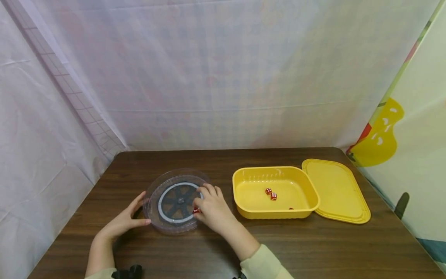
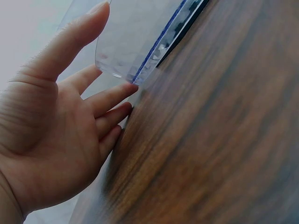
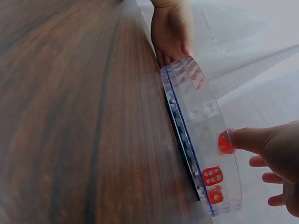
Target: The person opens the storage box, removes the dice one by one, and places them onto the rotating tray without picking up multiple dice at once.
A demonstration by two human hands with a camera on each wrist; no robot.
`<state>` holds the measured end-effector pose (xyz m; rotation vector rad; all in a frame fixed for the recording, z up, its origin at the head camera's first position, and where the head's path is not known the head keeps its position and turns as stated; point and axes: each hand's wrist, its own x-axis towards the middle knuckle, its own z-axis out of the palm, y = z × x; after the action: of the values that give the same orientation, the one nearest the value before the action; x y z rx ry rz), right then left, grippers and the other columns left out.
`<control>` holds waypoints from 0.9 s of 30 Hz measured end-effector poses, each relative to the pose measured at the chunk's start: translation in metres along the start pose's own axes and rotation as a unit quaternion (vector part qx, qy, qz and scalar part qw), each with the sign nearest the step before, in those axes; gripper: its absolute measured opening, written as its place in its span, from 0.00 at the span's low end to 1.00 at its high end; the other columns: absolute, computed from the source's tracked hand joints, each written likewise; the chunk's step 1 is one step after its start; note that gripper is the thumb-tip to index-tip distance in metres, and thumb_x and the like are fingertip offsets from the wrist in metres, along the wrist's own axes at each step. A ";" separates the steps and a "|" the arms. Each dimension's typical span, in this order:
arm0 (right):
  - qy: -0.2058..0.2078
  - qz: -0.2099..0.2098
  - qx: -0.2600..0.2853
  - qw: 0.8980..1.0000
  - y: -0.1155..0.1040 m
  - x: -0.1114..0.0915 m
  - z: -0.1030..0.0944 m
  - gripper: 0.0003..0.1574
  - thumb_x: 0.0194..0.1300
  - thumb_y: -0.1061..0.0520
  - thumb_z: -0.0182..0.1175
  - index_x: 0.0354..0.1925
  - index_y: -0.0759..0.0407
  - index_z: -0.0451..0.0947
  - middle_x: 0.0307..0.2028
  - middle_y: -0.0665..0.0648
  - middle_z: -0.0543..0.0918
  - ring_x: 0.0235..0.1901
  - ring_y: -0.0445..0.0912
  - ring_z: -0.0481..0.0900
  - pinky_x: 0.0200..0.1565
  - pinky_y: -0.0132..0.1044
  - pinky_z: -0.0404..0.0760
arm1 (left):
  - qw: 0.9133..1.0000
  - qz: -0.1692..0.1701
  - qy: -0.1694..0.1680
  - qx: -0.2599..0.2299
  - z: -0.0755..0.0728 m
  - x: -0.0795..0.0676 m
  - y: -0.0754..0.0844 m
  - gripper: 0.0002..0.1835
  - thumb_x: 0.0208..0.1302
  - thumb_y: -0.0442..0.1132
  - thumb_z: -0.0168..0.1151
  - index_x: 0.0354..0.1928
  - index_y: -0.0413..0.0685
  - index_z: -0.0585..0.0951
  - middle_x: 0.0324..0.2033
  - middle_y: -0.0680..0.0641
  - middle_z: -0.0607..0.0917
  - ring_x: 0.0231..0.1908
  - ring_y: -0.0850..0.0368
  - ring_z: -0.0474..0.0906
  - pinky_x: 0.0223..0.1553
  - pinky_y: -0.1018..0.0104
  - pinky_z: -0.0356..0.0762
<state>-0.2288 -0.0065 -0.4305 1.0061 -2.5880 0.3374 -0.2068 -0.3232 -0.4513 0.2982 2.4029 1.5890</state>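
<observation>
A clear round plastic tray (image 1: 152,211) with a dark spoked base lies on the table. My left hand (image 1: 122,221) is at its left side, fingers fairly straight and fingertips right at the wall, thumb apart from the fingers; the left wrist view shows this hand (image 2: 60,121) close up. Over the tray's right rim, my right hand (image 1: 214,207) pinches a red die (image 3: 225,143) with white dots, thumb tip against it. Two more red dice (image 3: 212,176) show through the clear wall in the right wrist view.
Right of the tray stands a yellow plastic box (image 1: 275,214) holding a few red dice (image 1: 273,196), one mostly hidden by the front wall. Its yellow lid (image 1: 339,190) lies beside it. A pale curtain (image 1: 209,77) hangs behind the brown wooden table (image 1: 313,248).
</observation>
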 end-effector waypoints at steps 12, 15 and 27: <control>0.000 0.003 -0.004 1.000 0.001 -0.001 -0.004 0.18 0.53 0.40 0.70 0.39 0.47 0.84 0.56 0.57 0.75 0.61 0.55 0.64 0.59 0.59 0.63 | 1.000 0.001 0.002 -0.002 0.000 0.000 -0.001 0.54 0.58 0.35 0.68 0.76 0.46 0.40 0.70 0.28 0.49 0.69 0.30 0.35 0.59 0.26 0.33; -0.004 0.007 -0.004 1.000 0.002 -0.001 -0.008 0.18 0.53 0.40 0.70 0.39 0.47 0.84 0.56 0.57 0.75 0.61 0.55 0.64 0.60 0.60 0.62 | 1.000 0.001 0.002 -0.002 0.000 0.000 -0.002 0.54 0.58 0.35 0.68 0.76 0.47 0.40 0.70 0.28 0.49 0.69 0.30 0.35 0.59 0.26 0.33; -0.005 0.009 -0.031 0.999 -0.001 -0.001 -0.020 0.18 0.53 0.39 0.70 0.38 0.47 0.84 0.55 0.57 0.74 0.61 0.56 0.63 0.60 0.59 0.62 | 1.000 -0.005 0.002 -0.001 0.000 0.000 -0.002 0.54 0.58 0.36 0.68 0.76 0.47 0.39 0.71 0.29 0.49 0.69 0.30 0.34 0.59 0.26 0.32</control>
<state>-0.2231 0.0004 -0.4126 0.9679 -2.6012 0.2559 -0.2074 -0.3239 -0.4530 0.2828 2.4025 1.5902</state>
